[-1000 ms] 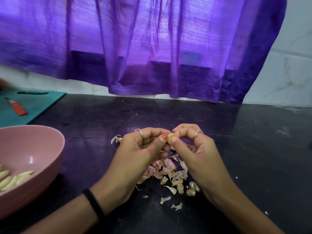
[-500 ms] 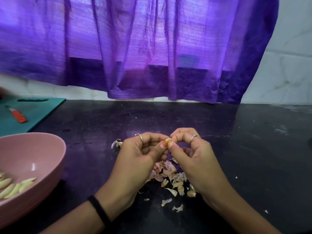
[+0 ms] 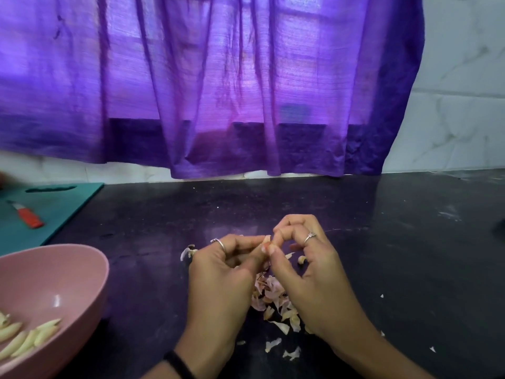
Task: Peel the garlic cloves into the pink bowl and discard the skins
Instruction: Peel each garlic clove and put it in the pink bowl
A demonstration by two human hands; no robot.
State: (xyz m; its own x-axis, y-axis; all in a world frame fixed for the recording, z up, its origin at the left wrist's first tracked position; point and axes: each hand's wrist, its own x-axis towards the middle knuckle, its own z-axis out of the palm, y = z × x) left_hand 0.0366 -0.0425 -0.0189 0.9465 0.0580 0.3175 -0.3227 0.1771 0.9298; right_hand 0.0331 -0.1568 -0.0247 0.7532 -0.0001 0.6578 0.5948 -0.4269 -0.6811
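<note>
Both hands meet over the black counter, mid-frame. Left hand has fingers curled, thumb and forefinger pinching a garlic clove at its tip; ring on one finger, dark band on the wrist. Right hand is also curled, thumb and forefinger nipping the same clove from the other side, ring on one finger. The clove sits between the two thumb tips, held above the counter, mostly hidden by fingers; cannot tell how much skin is on it.

Directly under the hands lies a heap of skins, pale pink and cream, on the counter, with a few loose flakes nearer the person. Another scrap of garlic or skin lies just left of the left hand, and a small piece beside the right hand's fingers.

Pink bowl stands at the lower left, well apart from the hands, cut off by the frame edge. Peeled cloves lie in its bottom.

Far left, a teal cutting board rests on the counter with a red-handled knife on it. Purple curtain hangs behind, white tiled wall at right.
</note>
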